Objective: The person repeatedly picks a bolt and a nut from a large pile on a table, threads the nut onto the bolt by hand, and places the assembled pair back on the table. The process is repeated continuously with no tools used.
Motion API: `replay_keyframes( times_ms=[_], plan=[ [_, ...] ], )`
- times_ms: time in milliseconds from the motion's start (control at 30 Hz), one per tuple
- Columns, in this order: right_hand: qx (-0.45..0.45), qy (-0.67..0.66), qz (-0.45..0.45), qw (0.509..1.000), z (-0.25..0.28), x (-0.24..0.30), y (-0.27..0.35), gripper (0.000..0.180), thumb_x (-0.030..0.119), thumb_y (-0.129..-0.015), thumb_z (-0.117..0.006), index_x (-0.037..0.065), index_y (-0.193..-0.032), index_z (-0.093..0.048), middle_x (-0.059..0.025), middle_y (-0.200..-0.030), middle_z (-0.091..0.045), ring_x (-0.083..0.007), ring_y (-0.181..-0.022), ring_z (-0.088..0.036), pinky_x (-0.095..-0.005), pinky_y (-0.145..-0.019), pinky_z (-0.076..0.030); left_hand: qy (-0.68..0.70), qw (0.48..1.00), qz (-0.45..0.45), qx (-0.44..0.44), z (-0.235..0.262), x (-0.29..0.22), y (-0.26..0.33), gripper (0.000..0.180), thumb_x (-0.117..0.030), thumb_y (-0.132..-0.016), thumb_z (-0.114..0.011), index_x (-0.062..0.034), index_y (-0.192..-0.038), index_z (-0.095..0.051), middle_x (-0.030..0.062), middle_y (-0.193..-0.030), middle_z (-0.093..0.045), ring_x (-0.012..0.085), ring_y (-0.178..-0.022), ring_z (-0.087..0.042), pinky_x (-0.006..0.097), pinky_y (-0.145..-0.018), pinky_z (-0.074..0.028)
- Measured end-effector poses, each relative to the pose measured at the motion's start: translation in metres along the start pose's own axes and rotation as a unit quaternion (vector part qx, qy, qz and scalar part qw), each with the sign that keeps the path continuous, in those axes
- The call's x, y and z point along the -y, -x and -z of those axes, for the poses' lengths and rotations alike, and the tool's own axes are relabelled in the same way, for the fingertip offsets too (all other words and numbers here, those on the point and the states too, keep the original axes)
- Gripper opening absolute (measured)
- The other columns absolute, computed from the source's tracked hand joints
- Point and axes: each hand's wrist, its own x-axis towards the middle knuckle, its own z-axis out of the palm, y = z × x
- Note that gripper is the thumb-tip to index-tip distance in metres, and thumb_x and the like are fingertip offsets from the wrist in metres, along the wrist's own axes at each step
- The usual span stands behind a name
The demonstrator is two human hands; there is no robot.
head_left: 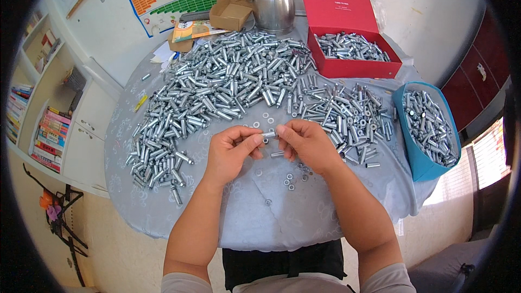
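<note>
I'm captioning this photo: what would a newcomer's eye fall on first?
The sprawling heap of shiny silver metal cylinders across the middle and left of the round, grey-covered table comes first. Next stand out the open red rectangular box at far right and the teal bin at the right edge, both holding similar parts. In front, the left hand and right hand pinch a small silver metal cylinder.

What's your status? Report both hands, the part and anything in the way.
Left hand and right hand close together, pinching small metal part between them. Loose nuts on tablecloth, nearer the body. Nothing visibly blocking.
</note>
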Motion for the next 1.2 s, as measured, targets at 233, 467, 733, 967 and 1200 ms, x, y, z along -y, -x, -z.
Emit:
replay_keyframes(
  times_ms=[233,467,733,967,1200],
  plan=[
    [0.003,-0.036,-0.012,0.999,-0.004,0.005,0.003,0.020,0.014,-0.092,-0.064,0.000,-0.107,-0.063,-0.0025,-0.079,-0.062,-0.0097,-0.068,-0.058,-0.0246,-0.060,-0.049,0.016,1.000,0.005,-0.005,0.001,0.002,-0.001,0.016,-0.010,-0.090,-0.066,0.0015,-0.101,-0.068,0.0087,-0.081,-0.069,0.0135,-0.063,-0.064,0.024,-0.058,-0.052],
    [0.002,-0.009,0.103,0.995,-0.001,-0.007,0.000,0.019,0.004,-0.089,-0.065,0.000,-0.107,-0.063,-0.0023,-0.081,-0.062,-0.0092,-0.072,-0.059,-0.0239,-0.065,-0.050,-0.008,0.998,0.061,-0.022,-0.001,-0.001,-0.002,0.025,-0.024,-0.093,-0.064,0.0001,-0.091,-0.067,0.0066,-0.074,-0.066,0.0125,-0.057,-0.061,0.025,-0.054,-0.050],
    [-0.019,0.059,0.160,0.985,-0.006,-0.009,0.002,0.018,0.002,-0.088,-0.065,-0.001,-0.106,-0.062,-0.0030,-0.083,-0.064,-0.0077,-0.073,-0.058,-0.0228,-0.066,-0.048,0.022,0.993,0.117,-0.014,0.006,0.000,-0.003,0.037,-0.036,-0.096,-0.058,0.0001,-0.092,-0.066,0.0068,-0.074,-0.066,0.0131,-0.055,-0.060,0.025,-0.051,-0.049],
    [-0.046,0.017,0.092,0.995,-0.009,-0.001,0.004,0.017,0.004,-0.091,-0.062,-0.002,-0.106,-0.061,-0.0030,-0.078,-0.063,-0.0086,-0.070,-0.059,-0.0226,-0.064,-0.048,0.072,0.996,0.054,-0.013,-0.004,-0.002,-0.001,0.025,-0.021,-0.092,-0.064,-0.0001,-0.105,-0.065,0.0092,-0.084,-0.068,0.0153,-0.064,-0.064,0.026,-0.059,-0.052],
    [-0.046,0.013,0.170,0.984,-0.005,-0.009,0.000,0.016,0.004,-0.090,-0.063,-0.002,-0.105,-0.060,-0.0036,-0.087,-0.062,-0.0088,-0.069,-0.058,-0.0238,-0.062,-0.048,0.094,0.988,0.119,-0.021,0.009,0.002,-0.004,0.020,-0.017,-0.092,-0.064,0.0000,-0.102,-0.066,0.0081,-0.081,-0.067,0.0149,-0.062,-0.063,0.026,-0.056,-0.051]
  ],
)
